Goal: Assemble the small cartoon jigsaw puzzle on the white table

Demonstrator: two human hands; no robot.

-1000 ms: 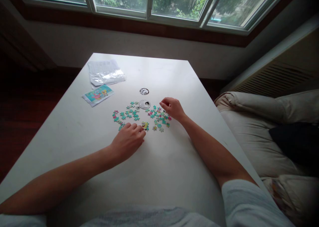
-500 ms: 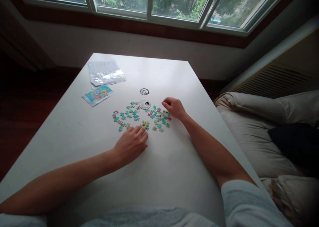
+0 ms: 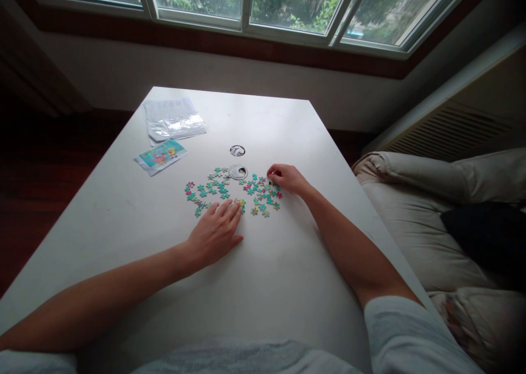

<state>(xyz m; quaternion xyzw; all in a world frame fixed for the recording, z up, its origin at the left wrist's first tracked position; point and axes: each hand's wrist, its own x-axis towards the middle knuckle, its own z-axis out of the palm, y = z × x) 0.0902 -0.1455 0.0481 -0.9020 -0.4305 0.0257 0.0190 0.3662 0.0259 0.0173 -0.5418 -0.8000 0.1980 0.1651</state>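
My left hand (image 3: 216,232) lies palm down with its fingers stretched out. Its fingertips rest on a small yellow patch of puzzle pieces (image 3: 241,203), partly covering it. At the right edge of the loose jigsaw pieces (image 3: 263,192), my right hand (image 3: 286,178) has its thumb and forefinger drawn together, low by the pieces; whatever is between them is too small to make out. More turquoise, pink and pale pieces (image 3: 213,188) are scattered beyond my left fingers.
A picture card (image 3: 161,156) with cartoon figures lies at the left, below a clear plastic bag with paper (image 3: 175,119). Two round inserts (image 3: 237,172) sit in the white table (image 3: 263,286). A cushioned sofa (image 3: 411,215) stands to the right, and windows are ahead.
My left fingers have straightened and reached forward onto the yellow pieces. My right hand has dropped slightly toward the pieces at the right edge.
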